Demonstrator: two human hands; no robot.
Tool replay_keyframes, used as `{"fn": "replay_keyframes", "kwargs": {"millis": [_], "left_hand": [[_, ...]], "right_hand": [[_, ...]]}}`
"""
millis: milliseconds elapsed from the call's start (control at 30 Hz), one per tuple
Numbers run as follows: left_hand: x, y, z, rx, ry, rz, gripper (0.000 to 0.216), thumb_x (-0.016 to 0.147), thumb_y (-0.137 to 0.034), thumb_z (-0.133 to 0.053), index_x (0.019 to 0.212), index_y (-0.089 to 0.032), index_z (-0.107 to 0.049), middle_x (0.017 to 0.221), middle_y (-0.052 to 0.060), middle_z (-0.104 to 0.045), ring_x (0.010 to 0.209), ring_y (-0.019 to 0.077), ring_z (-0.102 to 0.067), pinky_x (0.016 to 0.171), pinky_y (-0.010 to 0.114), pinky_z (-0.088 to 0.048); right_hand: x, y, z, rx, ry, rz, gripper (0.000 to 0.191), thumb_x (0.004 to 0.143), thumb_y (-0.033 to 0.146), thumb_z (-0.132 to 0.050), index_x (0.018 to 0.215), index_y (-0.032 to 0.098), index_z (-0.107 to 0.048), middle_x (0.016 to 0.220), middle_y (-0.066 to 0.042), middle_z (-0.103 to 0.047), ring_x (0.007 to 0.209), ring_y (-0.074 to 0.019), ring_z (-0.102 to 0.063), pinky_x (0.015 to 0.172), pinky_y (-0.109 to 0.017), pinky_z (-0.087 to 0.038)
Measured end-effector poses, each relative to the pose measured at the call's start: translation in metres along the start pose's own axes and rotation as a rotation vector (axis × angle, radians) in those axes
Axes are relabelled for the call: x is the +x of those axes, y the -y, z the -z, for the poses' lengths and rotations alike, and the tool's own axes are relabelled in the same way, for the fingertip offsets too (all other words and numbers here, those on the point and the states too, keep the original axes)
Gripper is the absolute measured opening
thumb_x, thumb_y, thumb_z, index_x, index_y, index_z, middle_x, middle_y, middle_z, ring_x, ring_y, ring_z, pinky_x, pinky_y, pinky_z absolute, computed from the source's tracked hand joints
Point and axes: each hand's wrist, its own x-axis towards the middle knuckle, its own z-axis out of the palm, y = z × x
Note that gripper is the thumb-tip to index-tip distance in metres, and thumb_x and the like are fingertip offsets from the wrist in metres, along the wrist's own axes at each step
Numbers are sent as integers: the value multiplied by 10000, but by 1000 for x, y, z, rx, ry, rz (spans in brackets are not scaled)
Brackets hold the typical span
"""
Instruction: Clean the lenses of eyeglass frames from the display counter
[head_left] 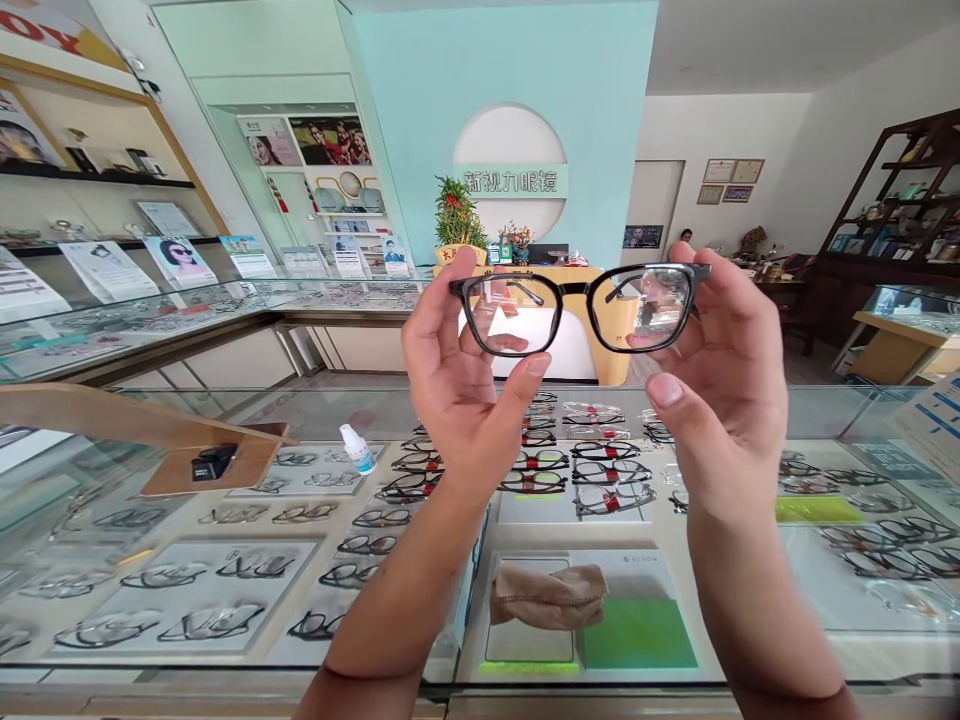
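A pair of black-framed eyeglasses [576, 288] is held up in front of me, level above the glass display counter. My left hand [469, 375] grips its left end, with the thumb below the rim and fingers curled behind. At the other end, my right hand [724, 365] holds the right hinge side, fingers behind the lens. Both lenses are see-through, and the temples point away from me. On the counter top below lies a crumpled brown cloth [549, 596]. Left of my forearms stands a small white spray bottle [358, 450] with a blue label.
Rows of eyeglasses [611, 470] lie inside the glass counter [465, 690]. A wooden stand [217, 460] with a small black object is at left. Farther off are another showcase [337, 300], a reception desk [607, 335] with a plant [457, 215], and a person [685, 236].
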Motion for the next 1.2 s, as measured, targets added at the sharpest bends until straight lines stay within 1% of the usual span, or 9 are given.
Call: {"fn": "replay_keyframes", "kwargs": {"millis": [100,300,367,500,667,767,933,1033,1200], "left_hand": [[0,-3,-2,31,6,9,930,942,-723,-753,1687,-481,-251,1722,144,-437,1529,430,-556,1092,648,-624],[-2,-8,0,-40,54,24,831,1018,-687,-663,1695,-489,-224,1752,133,-411,1510,395,-589,1037,552,-666],[-2,-10,0,-59,59,40,807,1031,-684,-642,1693,-492,-222,1750,135,-418,1511,386,-590,1035,541,-669],[-2,-10,-1,-32,67,43,876,997,-704,-691,1692,-493,-202,1718,146,-450,1514,387,-585,1017,525,-673],[-4,-3,-2,49,36,32,921,969,-681,-752,1690,-484,-214,1656,152,-485,1455,391,-627,1026,561,-659],[-4,-1,-3,60,20,-3,923,955,-699,-757,1684,-454,-247,1612,150,-505,1434,381,-632,1064,574,-636],[-4,-4,-4,61,-10,-28,866,953,-721,-742,1654,-409,-340,1561,143,-530,1437,397,-611,1088,597,-604],[-7,-9,-4,85,-32,-41,865,936,-713,-768,1640,-376,-395,1545,142,-539,1467,408,-574,1125,603,-578],[-8,-14,-1,91,2,-61,827,942,-664,-788,1631,-384,-427,1563,124,-544,1451,402,-579,1141,607,-562]], "right_hand": [[1,-5,-7,26,-53,44,713,1021,694,-595,1662,490,-360,1790,-41,-394,1653,-400,-413,1151,-694,-587],[3,-10,-13,-18,-83,53,751,1029,737,-476,1696,463,-266,1797,-70,-376,1634,-389,-442,1137,-689,-590],[4,-13,-12,56,-81,77,702,1028,723,-466,1660,459,-315,1784,-66,-398,1621,-381,-465,1146,-684,-586],[6,-20,-13,194,-97,127,616,1002,674,-547,1560,438,-438,1718,-81,-487,1612,-397,-476,1188,-711,-537],[6,-26,-19,163,-171,121,575,992,562,-593,1534,416,-468,1686,-87,-520,1628,-366,-455,1256,-702,-476],[6,-28,-20,257,-176,127,537,978,493,-616,1496,401,-508,1655,-84,-553,1610,-342,-483,1263,-676,-477],[8,-33,-18,225,-172,-6,420,1067,535,-469,1460,405,-541,1615,-84,-596,1529,-327,-568,1174,-635,-561],[10,-37,-18,319,-180,-87,381,1080,538,-474,1397,362,-593,1525,-92,-661,1454,-325,-639,1139,-599,-591],[12,-34,-18,352,-151,-184,442,1114,586,-418,1359,312,-663,1468,-100,-699,1371,-307,-707,1127,-532,-613]]}}
